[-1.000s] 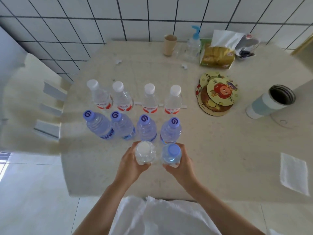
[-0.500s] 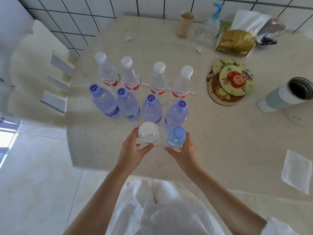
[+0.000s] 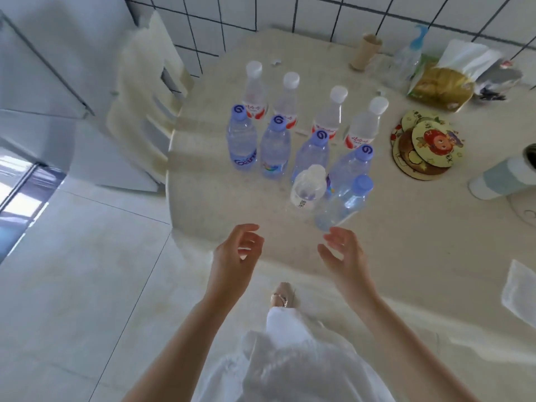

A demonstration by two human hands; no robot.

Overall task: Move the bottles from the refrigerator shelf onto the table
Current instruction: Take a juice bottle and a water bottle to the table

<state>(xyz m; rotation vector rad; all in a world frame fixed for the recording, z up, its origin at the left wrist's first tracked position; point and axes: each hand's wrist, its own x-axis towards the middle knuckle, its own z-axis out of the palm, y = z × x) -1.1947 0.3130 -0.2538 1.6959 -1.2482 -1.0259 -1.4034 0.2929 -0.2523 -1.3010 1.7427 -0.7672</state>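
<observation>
clear ribbed plastic bottles (image 3: 307, 187) on speckled stone table (image 3: 406, 227); both hands' fingers (image 3: 246, 227) loosely curled, empty

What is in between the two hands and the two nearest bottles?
Nothing: the head view shows only bare speckled beige tabletop between the left hand, right hand, clear white-capped bottle and clear blue-capped bottle.

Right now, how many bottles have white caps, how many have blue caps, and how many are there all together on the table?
White caps: 5, the back row of four plus one in front.
Blue caps: 5, the middle row of four plus one in front.
Total: 10 bottles.
</observation>
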